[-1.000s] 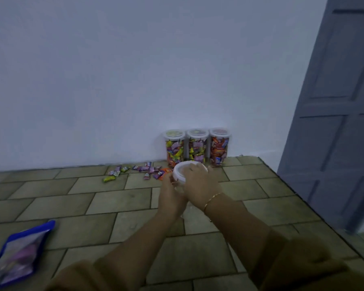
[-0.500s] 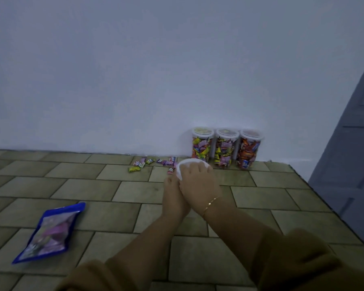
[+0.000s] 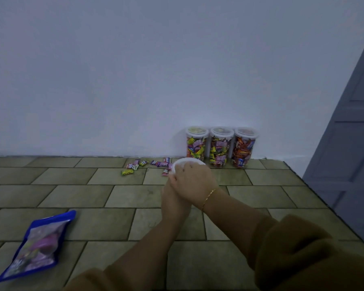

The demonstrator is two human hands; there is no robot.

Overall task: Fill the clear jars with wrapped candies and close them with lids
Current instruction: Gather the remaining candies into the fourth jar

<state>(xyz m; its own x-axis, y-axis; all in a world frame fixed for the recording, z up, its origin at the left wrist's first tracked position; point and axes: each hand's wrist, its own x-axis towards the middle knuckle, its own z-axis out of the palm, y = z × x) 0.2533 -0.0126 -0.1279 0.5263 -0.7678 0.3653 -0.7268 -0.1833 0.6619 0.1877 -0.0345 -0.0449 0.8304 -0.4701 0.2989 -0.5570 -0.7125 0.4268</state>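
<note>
On the tiled floor at left lies a blue candy bag [image 3: 37, 246]; loose candies [image 3: 147, 165] remain unpacked near the wall. At centre, the left hand [image 3: 173, 198] grips a hidden jar, long axis presumably upright, while the right hand [image 3: 194, 179] curls over its white lid [image 3: 187, 161]. At right, three filled jars [image 3: 221, 145] stand lidded.

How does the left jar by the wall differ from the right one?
The left jar holds a mix heavy in yellow and pink candies; the right jar holds mostly orange and red ones. The left jar stands nearest the loose candies; the right jar stands nearest the door. Both are lidded, upright and full.
</note>
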